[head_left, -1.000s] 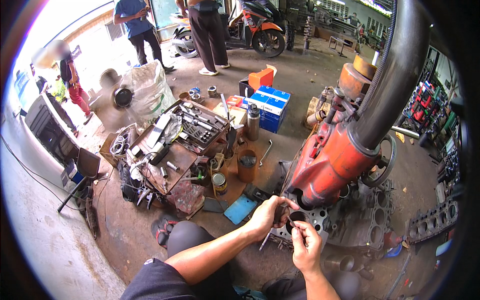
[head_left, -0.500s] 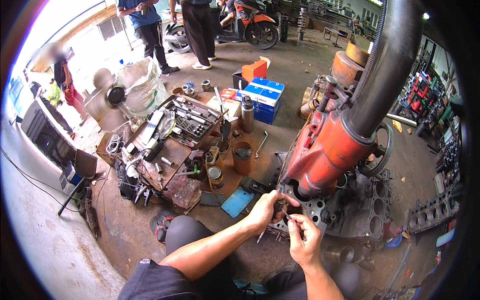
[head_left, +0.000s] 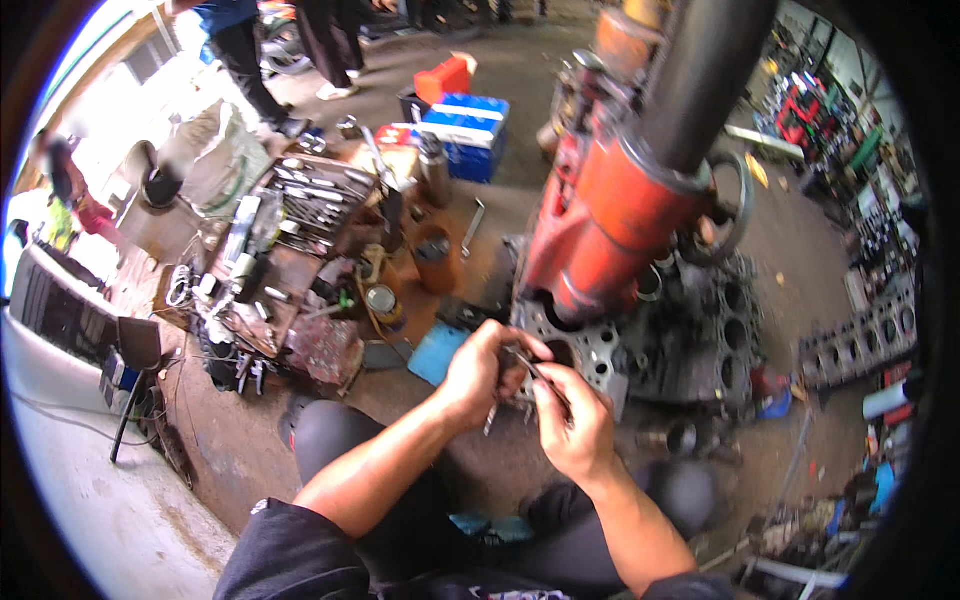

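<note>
My left hand [head_left: 470, 375] is closed, its fingers curled round something small and dark that I cannot make out. Below it a thin metallic piece points downward. Close beside it, my right hand [head_left: 572, 418] pinches a thin dark rod whose tip reaches toward the left hand's fingers. Both hands are over the near edge of a metal engine block [head_left: 603, 372] with round holes in its flat face. On that block stands a large red machine [head_left: 600, 225] with a thick dark column.
To the left, a workbench tray [head_left: 285, 205] holds sockets and metal tools. A tin can [head_left: 384, 305], a rusty container [head_left: 436, 262] and a blue flat piece [head_left: 436, 352] lie nearer. Blue boxes [head_left: 465, 140] stand farther back. Another engine block [head_left: 860, 335] lies right. People stand at the far left.
My view has tilted and shifted, so the scene sits higher and more to the left. Both hands stay close together at the block's near edge, the right still pinching the thin rod.
</note>
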A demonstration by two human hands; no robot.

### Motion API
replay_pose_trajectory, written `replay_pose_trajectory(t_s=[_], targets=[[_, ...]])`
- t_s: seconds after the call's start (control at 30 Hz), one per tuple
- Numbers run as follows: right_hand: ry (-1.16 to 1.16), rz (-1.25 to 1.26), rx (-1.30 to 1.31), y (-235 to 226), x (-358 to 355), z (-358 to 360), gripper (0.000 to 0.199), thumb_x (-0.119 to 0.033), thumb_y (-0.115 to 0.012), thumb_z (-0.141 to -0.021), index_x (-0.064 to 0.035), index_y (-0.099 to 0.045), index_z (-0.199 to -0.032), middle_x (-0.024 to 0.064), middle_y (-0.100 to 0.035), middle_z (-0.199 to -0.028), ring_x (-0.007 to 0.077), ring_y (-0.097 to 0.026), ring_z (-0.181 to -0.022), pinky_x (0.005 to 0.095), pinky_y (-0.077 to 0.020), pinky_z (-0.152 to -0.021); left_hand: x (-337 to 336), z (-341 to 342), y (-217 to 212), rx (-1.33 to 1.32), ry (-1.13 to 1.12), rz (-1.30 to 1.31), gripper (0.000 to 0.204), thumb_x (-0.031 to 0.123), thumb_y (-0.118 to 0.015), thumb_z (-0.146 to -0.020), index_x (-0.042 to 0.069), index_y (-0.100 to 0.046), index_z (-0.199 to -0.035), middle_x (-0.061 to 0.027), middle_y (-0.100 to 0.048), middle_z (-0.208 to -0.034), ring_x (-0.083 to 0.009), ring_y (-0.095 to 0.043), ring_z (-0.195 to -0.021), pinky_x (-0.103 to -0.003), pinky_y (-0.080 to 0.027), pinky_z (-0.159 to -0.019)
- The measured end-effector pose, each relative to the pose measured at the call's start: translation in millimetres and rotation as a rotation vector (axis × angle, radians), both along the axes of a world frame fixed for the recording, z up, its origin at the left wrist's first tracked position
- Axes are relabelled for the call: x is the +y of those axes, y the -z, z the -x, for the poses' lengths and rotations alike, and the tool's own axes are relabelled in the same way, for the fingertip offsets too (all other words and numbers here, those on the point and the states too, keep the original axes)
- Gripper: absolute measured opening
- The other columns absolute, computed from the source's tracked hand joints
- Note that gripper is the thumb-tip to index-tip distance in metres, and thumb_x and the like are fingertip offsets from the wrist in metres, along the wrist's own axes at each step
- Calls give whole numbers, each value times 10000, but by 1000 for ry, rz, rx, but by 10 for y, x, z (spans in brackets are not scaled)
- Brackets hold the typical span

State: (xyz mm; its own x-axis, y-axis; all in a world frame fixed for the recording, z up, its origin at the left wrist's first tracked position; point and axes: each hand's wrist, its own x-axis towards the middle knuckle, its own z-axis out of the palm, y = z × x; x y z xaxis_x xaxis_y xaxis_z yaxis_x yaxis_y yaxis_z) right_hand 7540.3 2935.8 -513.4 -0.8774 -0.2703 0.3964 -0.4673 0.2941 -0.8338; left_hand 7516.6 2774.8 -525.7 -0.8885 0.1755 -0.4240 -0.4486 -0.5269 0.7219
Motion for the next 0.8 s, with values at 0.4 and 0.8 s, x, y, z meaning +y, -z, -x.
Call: replay_pose_trajectory(t_s=[0.4, 0.8], targets=[[58, -195, 269, 71, -16, 37, 168, -49, -647, -882, 10, -623, -1038, 138, -668, -785, 312, -664, -680, 408, -533, -595, 8, 3, 2, -67, 8, -80, 491, 320, -306, -982, -14, -666, -1004, 30, -368, -539, -96, -315, -477, -250, -294, -459], [35, -302, 351, 200, 18, -130, 234, 65, -627, -783, 14, -635, -1011, 143, -632, -703, 292, -635, -565, 375, -500, -516, -21, -224, -108, 372, 136, 924, 390, 210, -385, -1015, -42, -661, -906, -202, -639, -742, -276, -631, -705, -383, -496, -702]])
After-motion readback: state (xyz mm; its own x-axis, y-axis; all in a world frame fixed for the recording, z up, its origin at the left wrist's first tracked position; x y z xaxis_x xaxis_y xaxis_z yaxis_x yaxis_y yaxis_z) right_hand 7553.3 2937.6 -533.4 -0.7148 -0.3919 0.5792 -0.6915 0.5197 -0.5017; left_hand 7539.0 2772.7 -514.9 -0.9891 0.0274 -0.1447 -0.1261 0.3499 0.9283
